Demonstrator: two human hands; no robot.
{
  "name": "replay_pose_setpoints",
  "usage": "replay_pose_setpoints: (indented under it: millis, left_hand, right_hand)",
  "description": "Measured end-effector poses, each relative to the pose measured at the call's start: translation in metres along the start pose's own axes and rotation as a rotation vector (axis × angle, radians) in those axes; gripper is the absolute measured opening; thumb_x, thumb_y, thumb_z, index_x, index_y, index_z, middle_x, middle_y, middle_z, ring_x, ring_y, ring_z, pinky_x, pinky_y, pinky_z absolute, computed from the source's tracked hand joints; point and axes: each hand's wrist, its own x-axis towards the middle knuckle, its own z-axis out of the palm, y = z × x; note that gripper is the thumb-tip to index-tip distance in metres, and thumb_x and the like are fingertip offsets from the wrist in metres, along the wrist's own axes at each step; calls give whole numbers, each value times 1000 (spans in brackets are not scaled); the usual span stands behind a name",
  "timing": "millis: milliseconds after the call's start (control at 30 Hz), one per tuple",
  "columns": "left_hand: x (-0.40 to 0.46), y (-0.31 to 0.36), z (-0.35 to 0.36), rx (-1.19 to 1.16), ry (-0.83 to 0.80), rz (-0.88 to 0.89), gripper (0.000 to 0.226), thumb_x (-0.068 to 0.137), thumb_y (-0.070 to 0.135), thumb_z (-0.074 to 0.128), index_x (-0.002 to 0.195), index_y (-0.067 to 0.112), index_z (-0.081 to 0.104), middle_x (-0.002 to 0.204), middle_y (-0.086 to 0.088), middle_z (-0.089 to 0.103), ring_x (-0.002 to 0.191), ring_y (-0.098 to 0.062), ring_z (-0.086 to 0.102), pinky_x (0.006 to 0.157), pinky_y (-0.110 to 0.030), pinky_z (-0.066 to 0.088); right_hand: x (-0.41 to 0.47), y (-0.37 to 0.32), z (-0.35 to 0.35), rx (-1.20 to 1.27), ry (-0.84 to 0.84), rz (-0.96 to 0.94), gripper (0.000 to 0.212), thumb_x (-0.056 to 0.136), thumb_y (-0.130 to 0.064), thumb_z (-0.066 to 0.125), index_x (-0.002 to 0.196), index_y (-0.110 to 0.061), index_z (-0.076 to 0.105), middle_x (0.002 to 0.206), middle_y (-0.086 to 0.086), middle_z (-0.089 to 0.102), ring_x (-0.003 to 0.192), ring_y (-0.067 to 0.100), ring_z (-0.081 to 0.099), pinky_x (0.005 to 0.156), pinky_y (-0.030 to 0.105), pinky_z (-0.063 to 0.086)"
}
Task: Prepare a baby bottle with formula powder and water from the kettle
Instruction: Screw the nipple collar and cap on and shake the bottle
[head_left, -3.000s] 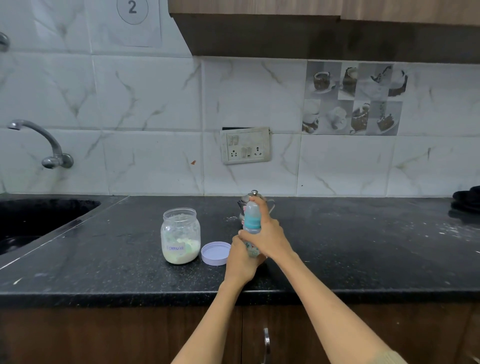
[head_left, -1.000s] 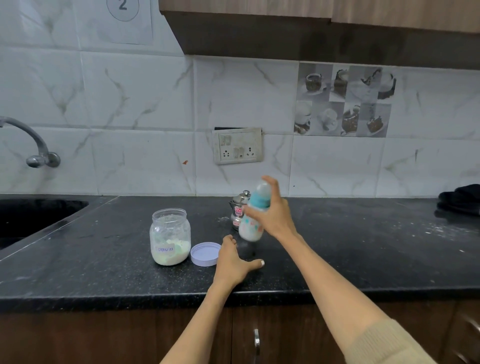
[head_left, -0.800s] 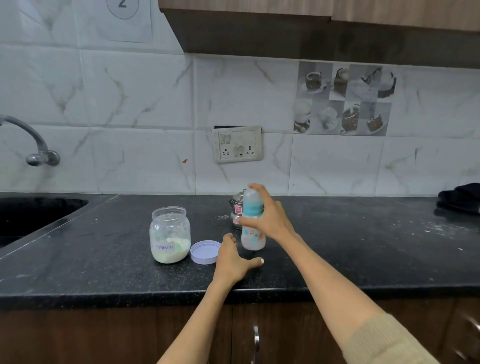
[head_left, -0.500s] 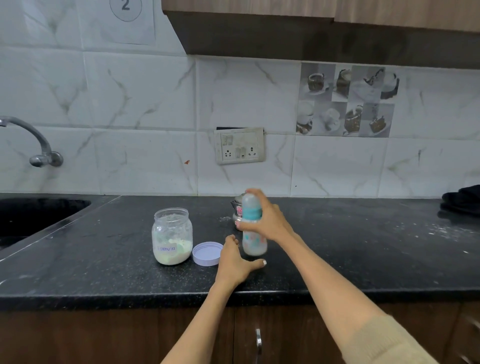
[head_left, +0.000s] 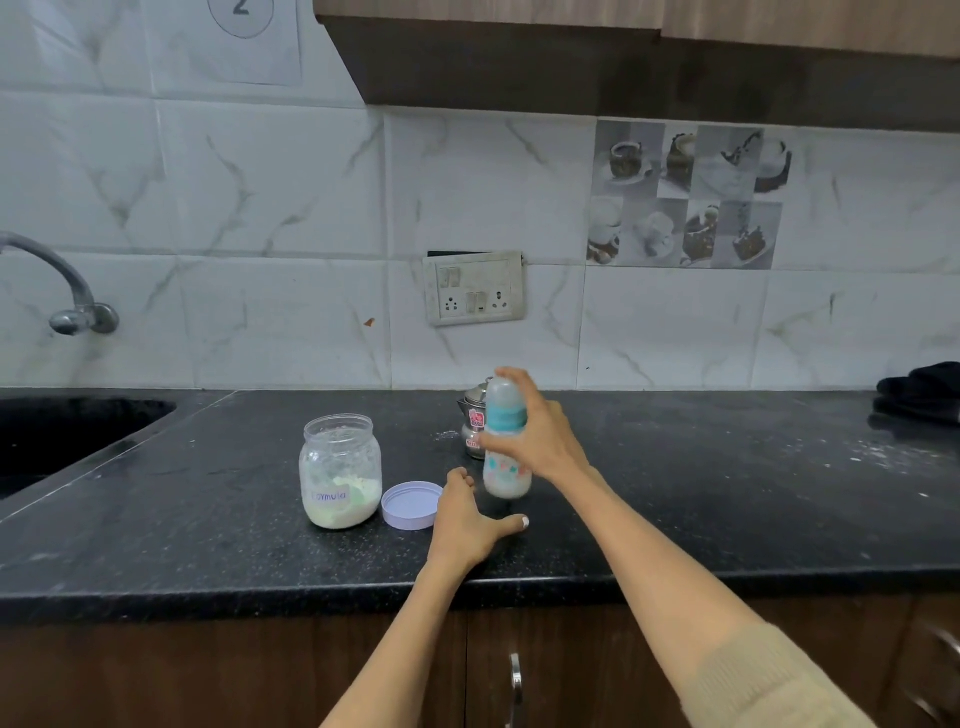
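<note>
Right hand (head_left: 540, 441) grips the baby bottle (head_left: 505, 441) at centre frame, fingers curled round its teal collar and capped top, bottle upright and slightly blurred, its base just above the dark surface (head_left: 727, 493). Left hand (head_left: 470, 525) rests flat on the surface below the bottle, fingers spread, thumb stretched out to the right, holding nothing. Just left of that hand lies the lilac lid (head_left: 411, 505), and beside it the open formula jar (head_left: 340, 472), pale powder low inside. A small steel kettle (head_left: 471, 426) stands behind the bottle, partly hidden. Sink (head_left: 62, 436) at far left.
</note>
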Motion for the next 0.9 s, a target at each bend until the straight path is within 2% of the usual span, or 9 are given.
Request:
replay_pose_setpoints:
  millis: [200, 267, 400, 467, 600, 700, 733, 800, 900]
  left_hand:
    - [-1, 1, 0, 12, -1, 4, 96, 61, 27, 86, 135, 6, 29, 140, -11, 42, 127, -22, 44, 96, -27, 38]
    - [-1, 2, -1, 10, -4, 10, 92, 63, 26, 85, 134, 7, 30, 139, -10, 44, 125, -21, 45, 96, -27, 39]
    - [-3, 4, -2, -21, -15, 27, 69, 71, 20, 80, 125, 9, 39, 126, -4, 55, 106, -12, 53, 87, -22, 42]
    - [-2, 3, -2, -7, -9, 41, 57, 75, 18, 77, 122, 10, 45, 124, -6, 59, 107, -14, 56, 89, -23, 44]
    - [-1, 1, -1, 33, 4, 56, 45, 77, 18, 74, 116, 12, 50, 120, -5, 62, 108, -17, 58, 93, -29, 47]
    - [-1, 2, -1, 48, 19, 50, 41, 80, 18, 71, 115, 12, 49, 120, -4, 61, 109, -18, 58, 93, -30, 47]
    - [-1, 2, -2, 52, 20, 50, 41, 81, 19, 70, 115, 12, 49, 120, -5, 61, 108, -18, 58, 93, -30, 48]
    - [-1, 2, -2, 64, 21, 56, 41, 82, 21, 70, 115, 13, 49, 118, -5, 62, 105, -18, 59, 91, -31, 48]
    - [-1, 3, -2, 77, 17, 66, 41, 82, 24, 70, 115, 13, 48, 117, -4, 62, 102, -16, 58, 89, -28, 48]
  right_hand:
    - [0, -1, 1, 25, 26, 1, 77, 67, -35, 79, 127, -43, 31, 103, 1, 60, 89, 19, 63, 80, 36, 55]
    - [-1, 1, 2, 25, -26, 7, 77, 67, -36, 79, 128, -44, 32, 108, 1, 60, 92, 18, 62, 82, 39, 56]
    - [-7, 7, 8, 67, -74, 16, 76, 65, -42, 79, 124, -50, 32, 108, -3, 62, 91, 17, 65, 80, 41, 58]
    - [-11, 10, 9, 88, -76, 19, 79, 64, -45, 78, 125, -53, 30, 109, -3, 62, 92, 17, 66, 81, 41, 58]
    - [-15, 10, 7, 172, -91, 51, 94, 63, -37, 83, 132, -51, 22, 110, -7, 61, 93, 12, 64, 81, 29, 55]
    - [-17, 16, 2, 257, -216, 108, 90, 66, -20, 85, 138, -31, 31, 110, -16, 56, 94, -2, 59, 74, 13, 49]
    - [-17, 21, 0, 286, -281, 153, 81, 69, -15, 83, 136, -22, 38, 114, -11, 58, 100, 0, 59, 75, 14, 50]
    - [-20, 35, -2, 327, -393, 232, 66, 73, -12, 80, 131, -13, 50, 124, 1, 62, 113, 11, 60, 92, 26, 52]
    - [-26, 51, 1, 392, -416, 305, 56, 73, -21, 80, 124, -16, 57, 122, 0, 65, 115, 12, 60, 105, 40, 44]
